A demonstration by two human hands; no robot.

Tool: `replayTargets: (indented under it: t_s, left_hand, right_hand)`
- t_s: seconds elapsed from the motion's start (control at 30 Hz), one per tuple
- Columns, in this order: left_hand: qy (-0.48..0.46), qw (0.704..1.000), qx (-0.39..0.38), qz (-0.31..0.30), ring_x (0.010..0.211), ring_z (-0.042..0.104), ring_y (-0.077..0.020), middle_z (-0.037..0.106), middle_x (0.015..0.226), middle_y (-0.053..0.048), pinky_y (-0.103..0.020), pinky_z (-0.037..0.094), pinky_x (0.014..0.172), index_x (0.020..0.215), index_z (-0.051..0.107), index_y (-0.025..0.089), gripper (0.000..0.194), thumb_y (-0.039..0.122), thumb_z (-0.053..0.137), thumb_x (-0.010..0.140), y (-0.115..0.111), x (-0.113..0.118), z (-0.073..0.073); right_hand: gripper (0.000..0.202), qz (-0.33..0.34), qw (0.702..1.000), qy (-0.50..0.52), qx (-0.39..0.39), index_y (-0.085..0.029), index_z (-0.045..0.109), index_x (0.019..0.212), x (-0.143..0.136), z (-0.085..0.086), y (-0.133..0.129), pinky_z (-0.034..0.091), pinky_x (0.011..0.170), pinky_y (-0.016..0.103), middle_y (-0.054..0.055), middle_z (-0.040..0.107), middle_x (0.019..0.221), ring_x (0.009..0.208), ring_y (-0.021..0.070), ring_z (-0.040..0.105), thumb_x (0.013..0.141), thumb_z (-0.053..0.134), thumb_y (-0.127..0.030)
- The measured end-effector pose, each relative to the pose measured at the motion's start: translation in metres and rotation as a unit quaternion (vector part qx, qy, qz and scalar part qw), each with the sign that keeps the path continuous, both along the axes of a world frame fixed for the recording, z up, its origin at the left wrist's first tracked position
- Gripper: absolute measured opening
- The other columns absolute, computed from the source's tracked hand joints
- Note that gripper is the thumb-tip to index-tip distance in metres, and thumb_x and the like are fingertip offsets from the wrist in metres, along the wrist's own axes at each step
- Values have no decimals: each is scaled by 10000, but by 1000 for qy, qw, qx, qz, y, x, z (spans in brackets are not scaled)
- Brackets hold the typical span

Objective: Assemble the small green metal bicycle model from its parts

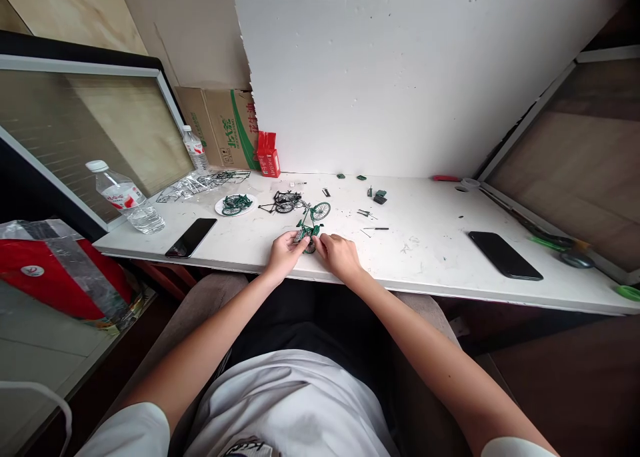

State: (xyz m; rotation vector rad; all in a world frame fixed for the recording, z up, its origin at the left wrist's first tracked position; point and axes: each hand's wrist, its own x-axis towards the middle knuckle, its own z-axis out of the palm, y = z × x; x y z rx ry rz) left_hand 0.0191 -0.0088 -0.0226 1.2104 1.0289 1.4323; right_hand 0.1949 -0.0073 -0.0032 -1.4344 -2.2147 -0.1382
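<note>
Mini bike: little green model bike [315, 230] by the front edge of the desk [425, 250], around the middle, one spoked wheel pointing toward the back edge
Left hand: [286, 252] mostly closed, thumb and fingers pinching the bike's near end
Right hand: [341, 254] fingers bent, tips up against the same end; can't tell if they're really gripping
Just behind: a pile of black bike bits [286, 202], plus a white plate [219, 208] of green ones [237, 204] further left
Right of that: thin black-handled tool [379, 228] lying flat
Phones: one [191, 237] near the front left corner, another [505, 254] toward the right end
Back edge: small red box [269, 156] beside a cardboard carton [225, 130]
</note>
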Motion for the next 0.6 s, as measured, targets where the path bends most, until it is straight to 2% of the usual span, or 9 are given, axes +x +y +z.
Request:
replayTargets:
  t_s: [0.07, 0.17, 0.23, 0.3, 0.47, 0.6]
  left_hand:
    - [-14, 1000, -4, -1, 1012, 779, -277, 808, 1122, -173, -444, 598, 1001, 1112, 727, 121, 531, 480, 903, 763, 2, 0, -2]
    - [-29, 999, -10, 13, 990, 785, -275, 816, 1088, -170, -459, 595, 1009, 1110, 712, 124, 537, 460, 917, 744, 3, 0, -4]
    - [-29, 999, -10, 22, 967, 788, -273, 816, 1076, -171, -461, 595, 1002, 1107, 712, 123, 531, 463, 911, 752, 3, 0, -4]
    - [-27, 999, -6, 27, 954, 790, -272, 815, 1079, -171, -459, 596, 994, 1113, 716, 123, 526, 474, 900, 766, 3, 0, -4]
    - [-47, 998, -4, 31, 1016, 786, -287, 810, 1125, -180, -464, 593, 1009, 1132, 713, 121, 550, 482, 904, 764, 2, 1, -2]
    - [-51, 998, -6, 31, 1036, 784, -294, 810, 1135, -188, -468, 591, 1022, 1142, 718, 114, 575, 486, 913, 751, 1, 2, 0]
  right_hand:
    - [508, -2, 1000, 5, -9, -192, 656, 867, 0, 1, -1, 215, 591, 319, 91, 737, 808, 700, 190, 645, 1151, 380, -510]
    - [435, 8, 999, 51, -16, -192, 660, 1049, 0, 3, -2, 256, 586, 298, 62, 738, 811, 712, 191, 658, 1126, 437, -557]
    - [361, 27, 996, 82, -14, -190, 625, 1184, 1, 3, -2, 297, 592, 285, 41, 736, 825, 744, 188, 667, 1118, 485, -516]
    - [301, 46, 995, 92, -5, -191, 604, 1235, 1, 2, -2, 325, 600, 283, 46, 742, 879, 801, 186, 675, 1118, 501, -449]
    - [240, 51, 996, 74, 25, -201, 655, 1155, 1, -2, 1, 355, 625, 300, 83, 749, 1007, 923, 201, 662, 1125, 506, -386]
    - [272, 48, 997, 54, 35, -204, 685, 1068, 1, -5, 4, 328, 624, 308, 79, 745, 990, 912, 203, 642, 1134, 498, -390]
